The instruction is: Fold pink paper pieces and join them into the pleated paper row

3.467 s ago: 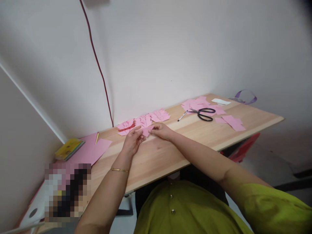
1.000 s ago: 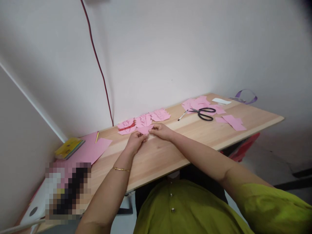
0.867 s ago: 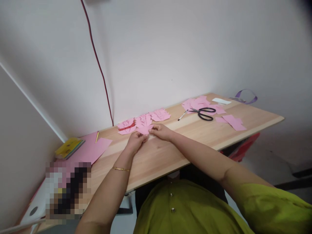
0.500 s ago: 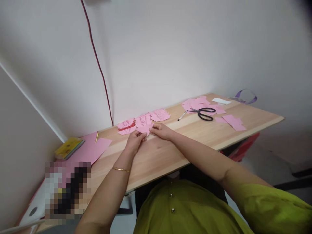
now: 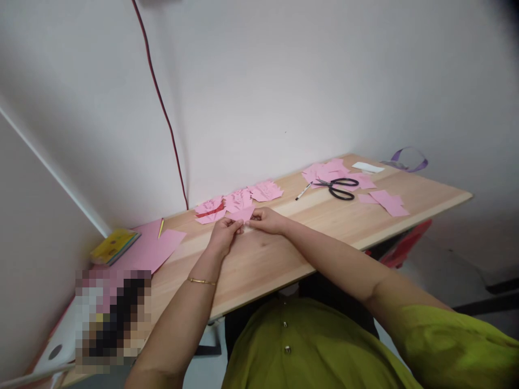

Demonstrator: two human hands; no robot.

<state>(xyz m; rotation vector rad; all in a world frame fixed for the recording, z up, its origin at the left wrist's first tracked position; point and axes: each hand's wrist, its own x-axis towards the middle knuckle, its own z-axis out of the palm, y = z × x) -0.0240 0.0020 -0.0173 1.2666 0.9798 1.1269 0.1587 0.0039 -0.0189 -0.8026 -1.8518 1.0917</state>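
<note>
Between my hands is a small piece of pink paper (image 5: pixel 242 214), pinched at its near edge from both sides. My left hand (image 5: pixel 225 233) is closed on its left part, thumb on top. At the right part my right hand (image 5: pixel 265 221) has its fingers curled and pressed together on the paper. Just beyond lie pink paper cutouts with drawn lines and jagged edges: one with a red strip (image 5: pixel 210 210), a middle one (image 5: pixel 238 199) and a right one (image 5: pixel 265 190). The fingertips partly hide the held piece.
Black-handled scissors (image 5: pixel 341 190) rest on pink scraps (image 5: pixel 324 172), beside a marker (image 5: pixel 304 190). More pink pieces (image 5: pixel 388 202) and a white strip (image 5: pixel 367 167) lie at the right. Leftward are large pink sheets (image 5: pixel 166 247), a yellow pencil (image 5: pixel 161 228) and a yellow packet (image 5: pixel 113 245). The wall borders the table.
The right side of the pink paper has been bent or folded, so less of it shows. My right fingers have curled in closer to my left hand; the other things stay put.
</note>
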